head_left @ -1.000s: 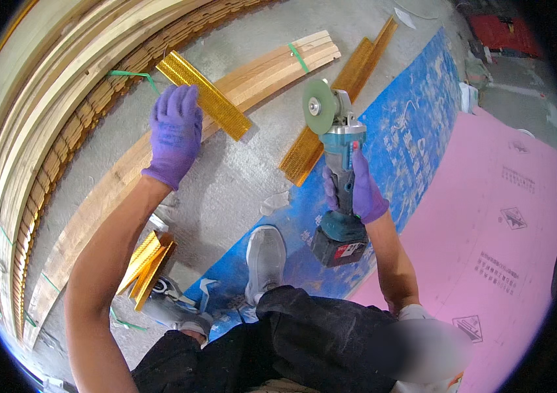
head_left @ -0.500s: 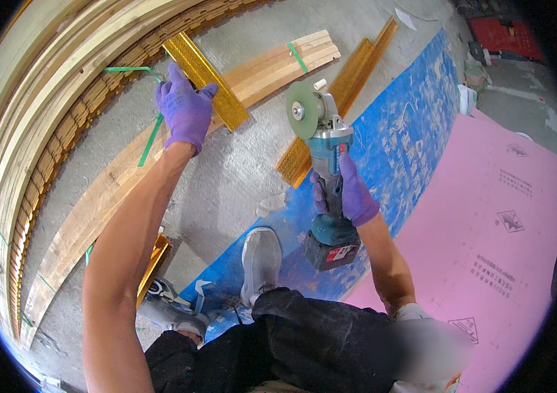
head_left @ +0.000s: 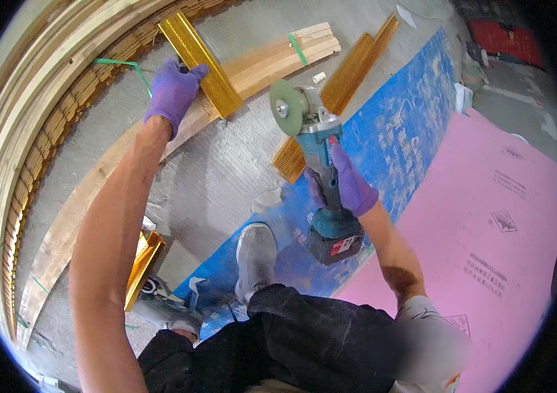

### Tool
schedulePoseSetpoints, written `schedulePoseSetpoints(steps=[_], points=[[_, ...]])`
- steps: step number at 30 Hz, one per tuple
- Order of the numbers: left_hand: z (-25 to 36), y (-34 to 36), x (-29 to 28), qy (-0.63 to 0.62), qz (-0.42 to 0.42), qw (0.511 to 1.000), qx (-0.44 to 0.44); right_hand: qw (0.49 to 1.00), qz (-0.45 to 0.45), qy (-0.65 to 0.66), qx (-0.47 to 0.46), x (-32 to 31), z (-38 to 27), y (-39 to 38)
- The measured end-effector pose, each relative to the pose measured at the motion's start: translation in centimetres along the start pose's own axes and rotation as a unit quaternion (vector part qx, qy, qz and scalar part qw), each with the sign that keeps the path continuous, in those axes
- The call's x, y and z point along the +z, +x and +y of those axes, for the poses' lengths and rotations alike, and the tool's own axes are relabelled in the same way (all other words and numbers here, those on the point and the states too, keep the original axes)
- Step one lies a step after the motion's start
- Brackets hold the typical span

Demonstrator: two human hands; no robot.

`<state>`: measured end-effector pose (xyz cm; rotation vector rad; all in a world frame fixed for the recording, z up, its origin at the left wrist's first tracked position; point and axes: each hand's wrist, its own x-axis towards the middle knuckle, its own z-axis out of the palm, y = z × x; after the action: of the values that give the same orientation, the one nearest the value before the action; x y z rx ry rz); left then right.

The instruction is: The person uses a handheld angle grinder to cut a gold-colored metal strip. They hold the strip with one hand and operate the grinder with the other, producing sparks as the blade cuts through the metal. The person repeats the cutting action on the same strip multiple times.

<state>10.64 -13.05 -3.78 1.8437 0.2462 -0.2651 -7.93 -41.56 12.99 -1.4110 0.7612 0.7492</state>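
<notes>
My left hand [head_left: 175,93], in a purple glove, grips the edge of a short gold embossed strip [head_left: 201,62] between thumb and fingers. The strip slants over a bundle of pale wooden slats [head_left: 268,62] bound with green strap. Wrapped around the body of a teal and black cordless angle grinder [head_left: 317,149] is my right hand [head_left: 353,187], gloved alike. The grinder's pale green disc [head_left: 286,108] faces left, apart from the gold strip. Its battery [head_left: 336,242] points down toward my legs. Part of the left fingers hides behind the strip.
Longer gold strips [head_left: 347,72] lie right of the grinder, by a small white cylinder [head_left: 319,77]. A blue sheet [head_left: 389,137] and pink printed board [head_left: 448,209] cover the right. Curved timber [head_left: 13,131] is stacked at left. More gold offcuts [head_left: 144,265] lie near my foot.
My left hand and the gold strip have shifted slightly up and left in view. The grinder has moved a little left, its head tilting further left.
</notes>
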Motion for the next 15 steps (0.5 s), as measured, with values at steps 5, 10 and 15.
schedulePoseSetpoints(steps=[5,10,15], points=[[-0.7,0.7,0.0,-0.049,-0.037,0.998,0.011,0.996,-0.049,-0.071,0.027,-2.2,-1.0,1.5],[0.9,0.9,-1.0,0.0,-0.079,0.997,-0.022,0.989,-0.047,-0.128,0.065,-2.6,-2.6,2.1],[0.8,1.1,-1.1,-0.089,-0.094,0.991,-0.024,0.986,-0.067,-0.125,0.084,-2.2,-3.1,2.9]])
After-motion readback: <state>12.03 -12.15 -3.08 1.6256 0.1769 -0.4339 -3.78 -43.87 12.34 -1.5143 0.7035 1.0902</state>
